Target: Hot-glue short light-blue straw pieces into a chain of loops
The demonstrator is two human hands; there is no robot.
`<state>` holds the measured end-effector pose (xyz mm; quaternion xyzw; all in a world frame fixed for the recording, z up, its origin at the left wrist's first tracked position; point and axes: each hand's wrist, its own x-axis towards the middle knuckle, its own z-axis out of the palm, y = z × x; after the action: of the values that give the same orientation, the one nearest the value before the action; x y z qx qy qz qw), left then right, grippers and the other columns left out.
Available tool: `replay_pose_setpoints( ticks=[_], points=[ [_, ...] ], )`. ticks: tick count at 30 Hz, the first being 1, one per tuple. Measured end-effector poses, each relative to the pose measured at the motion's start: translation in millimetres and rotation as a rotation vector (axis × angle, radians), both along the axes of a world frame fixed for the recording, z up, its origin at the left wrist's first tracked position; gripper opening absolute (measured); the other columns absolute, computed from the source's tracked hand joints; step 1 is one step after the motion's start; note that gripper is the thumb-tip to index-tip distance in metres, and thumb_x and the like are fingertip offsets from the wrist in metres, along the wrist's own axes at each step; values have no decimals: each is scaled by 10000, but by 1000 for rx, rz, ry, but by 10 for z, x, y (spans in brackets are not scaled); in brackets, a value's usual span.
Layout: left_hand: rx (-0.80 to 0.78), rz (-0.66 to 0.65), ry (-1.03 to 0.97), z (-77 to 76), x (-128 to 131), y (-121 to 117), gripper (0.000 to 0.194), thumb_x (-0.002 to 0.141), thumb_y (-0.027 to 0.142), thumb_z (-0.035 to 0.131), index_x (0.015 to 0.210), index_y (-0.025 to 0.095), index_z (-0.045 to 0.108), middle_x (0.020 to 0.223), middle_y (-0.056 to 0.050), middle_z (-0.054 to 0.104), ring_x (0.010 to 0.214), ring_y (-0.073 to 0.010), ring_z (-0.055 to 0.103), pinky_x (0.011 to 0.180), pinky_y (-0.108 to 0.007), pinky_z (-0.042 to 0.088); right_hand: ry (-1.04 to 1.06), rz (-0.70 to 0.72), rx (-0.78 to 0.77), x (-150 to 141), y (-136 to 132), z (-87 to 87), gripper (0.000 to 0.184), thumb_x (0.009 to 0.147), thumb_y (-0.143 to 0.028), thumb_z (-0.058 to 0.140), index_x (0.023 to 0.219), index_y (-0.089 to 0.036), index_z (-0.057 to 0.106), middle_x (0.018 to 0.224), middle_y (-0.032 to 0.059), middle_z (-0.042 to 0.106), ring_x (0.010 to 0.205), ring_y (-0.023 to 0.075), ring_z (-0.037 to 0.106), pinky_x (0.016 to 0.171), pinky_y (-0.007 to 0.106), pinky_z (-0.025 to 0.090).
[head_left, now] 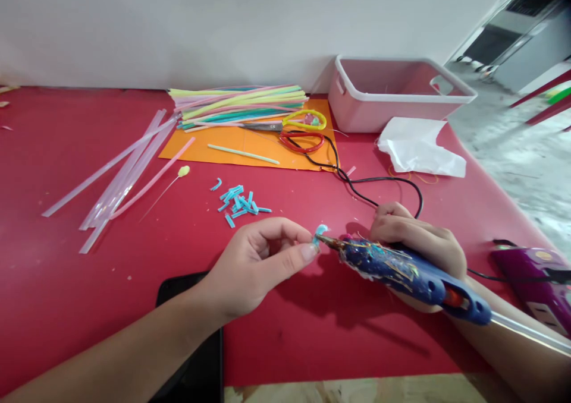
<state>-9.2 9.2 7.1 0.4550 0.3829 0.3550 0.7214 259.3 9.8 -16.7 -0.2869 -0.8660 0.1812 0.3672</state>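
Observation:
My left hand (pixel 263 266) pinches a small curled piece of blue pipe cleaner (pixel 320 230) between thumb and forefinger. My right hand (pixel 419 242) is wrapped round a blue glue gun (pixel 401 269), whose grip is partly hidden. Its nozzle points left and meets the blue piece, or comes very near it. A clear glue stick (pixel 526 330) sticks out of the gun's back end. Beyond my left hand lies a loose pile of short blue cut pieces (pixel 241 202), with one curled piece (pixel 216 184) apart from them.
Colored pipe cleaners (pixel 241 106) and scissors (pixel 267 127) lie on orange paper (pixel 232 153). Clear glue sticks (pixel 129 177) lie left. A pink bin (pixel 379 109), white paper (pixel 419 147) and purple power strip (pixel 530 278) are right. A black cord (pixel 388 179) crosses the table; a phone (pixel 200 355) lies under my left arm.

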Motion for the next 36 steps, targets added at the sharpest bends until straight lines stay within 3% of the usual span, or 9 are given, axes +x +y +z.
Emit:
replay_pose_setpoints(
  ticks=[14,28,36],
  points=[
    [6,5,-18,8,-3,-4,90,836,203,736,761,177,695,659,38,630,571,-50,484,557,-160,396,0,-72,-30,-30,-23,30,132,864,-235,616,991,-233,578,749,15,655,637,172,540,719,401,469],
    [6,9,17,21,0,-8,101,804,215,753,746,174,682,656,33,628,573,-63,499,563,-180,412,64,-87,-61,-26,-41,13,148,872,-320,640,987,-234,605,764,24,655,632,183,535,716,417,460],
    [-6,8,-12,18,7,3,89,801,190,748,746,181,678,640,44,628,564,-55,504,563,-168,416,58,-70,-45,-38,-42,16,141,888,-283,617,1017,-230,598,778,21,659,634,172,541,735,430,441]
  ],
)
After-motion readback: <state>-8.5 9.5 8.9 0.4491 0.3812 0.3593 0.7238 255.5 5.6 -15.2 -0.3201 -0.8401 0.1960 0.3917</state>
